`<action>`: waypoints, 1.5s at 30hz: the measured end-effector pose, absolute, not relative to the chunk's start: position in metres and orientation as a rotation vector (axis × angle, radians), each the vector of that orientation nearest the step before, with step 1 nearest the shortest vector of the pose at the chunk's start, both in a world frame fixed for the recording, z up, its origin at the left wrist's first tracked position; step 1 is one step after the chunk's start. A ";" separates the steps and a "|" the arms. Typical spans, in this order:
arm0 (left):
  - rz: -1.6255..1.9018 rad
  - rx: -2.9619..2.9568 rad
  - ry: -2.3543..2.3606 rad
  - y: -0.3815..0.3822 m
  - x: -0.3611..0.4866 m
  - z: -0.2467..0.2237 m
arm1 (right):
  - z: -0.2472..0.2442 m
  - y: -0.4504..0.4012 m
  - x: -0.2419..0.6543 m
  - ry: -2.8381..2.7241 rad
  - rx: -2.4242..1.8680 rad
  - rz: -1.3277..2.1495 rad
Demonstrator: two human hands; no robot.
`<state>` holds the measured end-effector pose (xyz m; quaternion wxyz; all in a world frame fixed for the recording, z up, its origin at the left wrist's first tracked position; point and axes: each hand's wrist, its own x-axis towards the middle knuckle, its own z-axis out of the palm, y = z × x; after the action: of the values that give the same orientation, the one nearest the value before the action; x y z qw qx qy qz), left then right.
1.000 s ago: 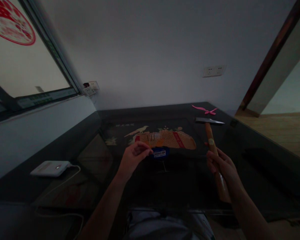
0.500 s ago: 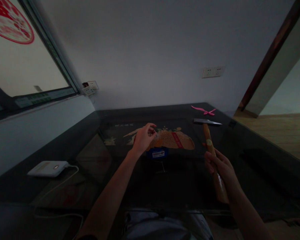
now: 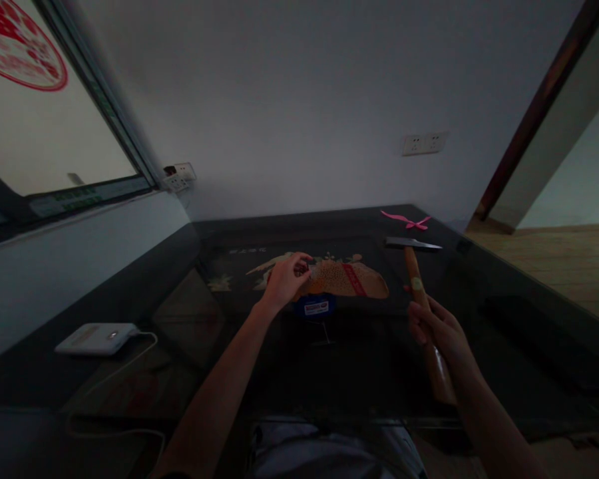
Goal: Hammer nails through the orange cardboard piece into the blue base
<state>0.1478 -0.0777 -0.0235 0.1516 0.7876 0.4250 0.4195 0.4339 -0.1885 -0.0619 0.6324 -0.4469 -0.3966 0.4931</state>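
My right hand (image 3: 439, 329) is wrapped around the wooden handle of a hammer (image 3: 414, 269), whose metal head points away from me. The hammer head hovers over or rests on the right part of the dark table; I cannot tell which. Near the table's middle, my left hand (image 3: 288, 276) has its thumb and index finger bent and apart, with nothing visible between them. Just below its fingertips is a small blue container (image 3: 314, 307) with a white label. Two thin nail-like pieces (image 3: 324, 332) lie on my side of it.
The dark, glossy table (image 3: 369, 379) carries a patterned mat (image 3: 329, 276). A white power bank (image 3: 97, 338) with a cable lies at left. A pink ribbon (image 3: 414, 224) is at the back right, and a dark flat object (image 3: 544, 339) at right. The wall has sockets (image 3: 424, 144).
My left thumb and index finger have spread apart from a pinch, where a thin bit showed between them. The left hand is slightly lower. My right hand still holds the hammer.
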 end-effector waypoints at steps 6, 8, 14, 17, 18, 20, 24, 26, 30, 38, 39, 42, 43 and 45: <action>1.197 2.263 1.220 -0.075 0.145 -0.027 | -0.064 -0.188 0.435 -0.889 -1.022 1.128; 1.201 2.270 1.213 -0.075 0.144 -0.028 | -0.063 -0.188 0.434 -0.898 -1.030 1.127; 1.183 2.224 1.205 -0.074 0.145 -0.029 | -0.062 -0.189 0.434 -0.901 -1.024 1.132; 1.169 2.202 1.209 -0.074 0.145 -0.029 | -0.062 -0.188 0.434 -0.896 -1.024 1.141; 1.168 2.196 1.208 -0.074 0.146 -0.028 | -0.061 -0.188 0.434 -0.892 -1.030 1.140; 1.165 2.188 1.205 -0.073 0.146 -0.029 | -0.061 -0.188 0.434 -0.885 -1.042 1.136; 1.179 2.197 1.199 -0.072 0.144 -0.030 | -0.061 -0.188 0.433 -0.888 -1.044 1.139; 1.184 2.207 1.206 -0.072 0.144 -0.030 | -0.060 -0.189 0.433 -0.898 -1.048 1.135; 1.157 2.204 1.208 -0.074 0.145 -0.027 | -0.060 -0.189 0.433 -0.924 -1.048 1.126; 1.162 2.228 1.179 -0.074 0.145 -0.027 | -0.062 -0.188 0.434 -0.924 -1.044 1.120; 1.159 2.230 1.183 -0.074 0.144 -0.027 | -0.063 -0.187 0.434 -0.923 -1.045 1.118; 1.146 2.225 1.202 -0.075 0.144 -0.026 | -0.063 -0.187 0.434 -0.922 -1.043 1.120; 1.146 2.222 1.204 -0.075 0.145 -0.026 | -0.063 -0.187 0.434 -0.920 -1.044 1.122; 1.148 2.217 1.201 -0.076 0.145 -0.026 | -0.062 -0.188 0.434 -0.914 -1.052 1.127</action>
<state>0.1447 -0.0757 -0.0261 0.1844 0.7865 0.4262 0.4072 0.4337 -0.1875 -0.0624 0.6247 -0.4585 -0.3981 0.4910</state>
